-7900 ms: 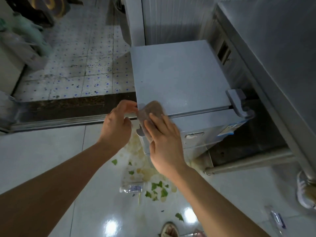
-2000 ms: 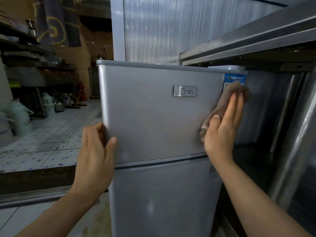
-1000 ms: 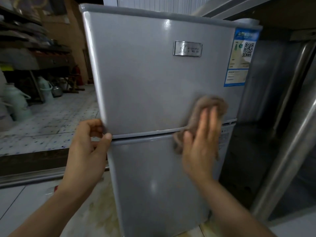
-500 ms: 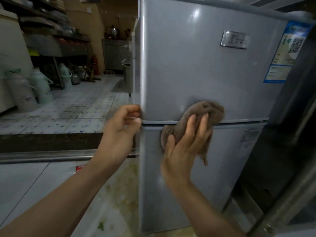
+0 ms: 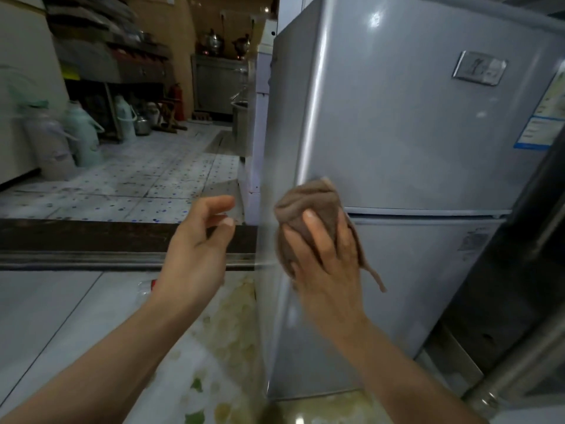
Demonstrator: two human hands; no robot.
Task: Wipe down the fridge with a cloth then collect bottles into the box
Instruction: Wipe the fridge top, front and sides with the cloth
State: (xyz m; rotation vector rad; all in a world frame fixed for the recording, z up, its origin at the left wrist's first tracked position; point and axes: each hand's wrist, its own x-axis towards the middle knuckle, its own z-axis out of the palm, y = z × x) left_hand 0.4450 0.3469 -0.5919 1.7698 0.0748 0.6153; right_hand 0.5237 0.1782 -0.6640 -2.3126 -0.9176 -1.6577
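A commercial kitchen is indicated by dark cluttered metal shelving (image 5: 104, 53), pale green plastic thermos jugs (image 5: 81, 133), a stainless steel cabinet (image 5: 218, 84) and blue-dotted white floor tiles (image 5: 128, 185).

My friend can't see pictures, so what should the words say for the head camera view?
A person's right hand presses a brown cloth against the front left corner of a silver fridge, near the seam between its two doors. The left hand hovers open beside the fridge, touching nothing. Green scraps litter the wet floor below.
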